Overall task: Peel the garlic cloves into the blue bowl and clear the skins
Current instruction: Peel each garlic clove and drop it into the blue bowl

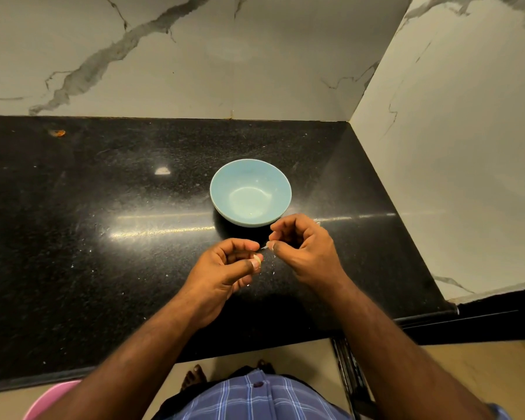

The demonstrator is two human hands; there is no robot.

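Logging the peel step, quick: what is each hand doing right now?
Left hand: pinches a garlic clove.
Right hand: fingers curled, pinching a bit of skin.

Dim, warm overhead light; streaky glare across the black countertop (103, 237) in front of the blue bowl (250, 192). Wide-angle bending at edges. Forearms slightly soft.
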